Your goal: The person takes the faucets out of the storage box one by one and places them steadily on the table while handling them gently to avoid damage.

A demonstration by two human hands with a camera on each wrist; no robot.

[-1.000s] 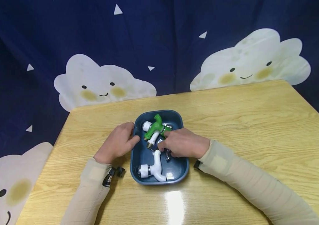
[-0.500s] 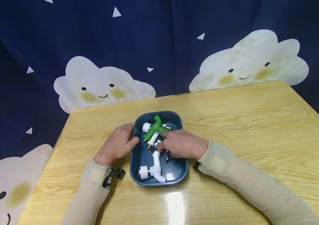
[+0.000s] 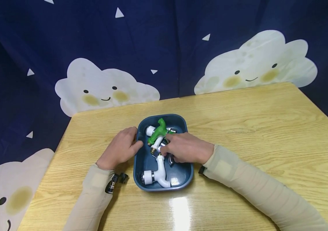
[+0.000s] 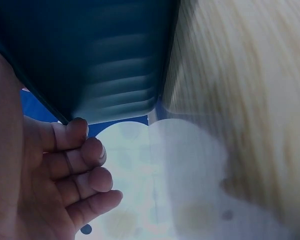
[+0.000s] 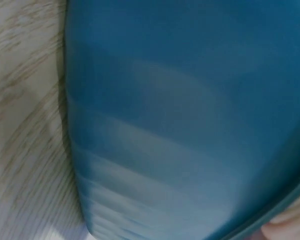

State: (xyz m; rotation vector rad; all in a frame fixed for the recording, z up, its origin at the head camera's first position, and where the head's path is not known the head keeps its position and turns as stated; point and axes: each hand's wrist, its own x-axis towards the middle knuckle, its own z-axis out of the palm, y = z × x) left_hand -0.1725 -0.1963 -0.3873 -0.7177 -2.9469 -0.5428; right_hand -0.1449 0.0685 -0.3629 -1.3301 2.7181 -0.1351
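A blue plastic basin (image 3: pixel 188 173) on the table holds several taps. A green tap (image 3: pixel 158 131) lies over a white one (image 3: pixel 156 144) near the far end, and another white tap (image 3: pixel 160 173) lies at the near end. My right hand (image 3: pixel 187 147) reaches over the right rim, its thumb and index finger at a chrome tap (image 3: pixel 171 159) that it largely covers. Its other fingers are hidden. At the left rim is my left hand (image 3: pixel 120 147), thumb over the edge; in the left wrist view its fingers (image 4: pixel 85 182) bend loosely outside the wall.
The wooden table (image 3: pixel 253 128) stretches far to the right of the basin. Behind it hangs a dark blue curtain (image 3: pixel 178 48) with white clouds. A wrist camera's strap (image 3: pixel 111 184) is on the left sleeve. The basin's outer wall (image 5: pixel 165 115) fills most of the right wrist view.
The head view has shifted very slightly. The chrome piece by my right fingertips has moved a little to the left; both hands stay in nearly the same places.
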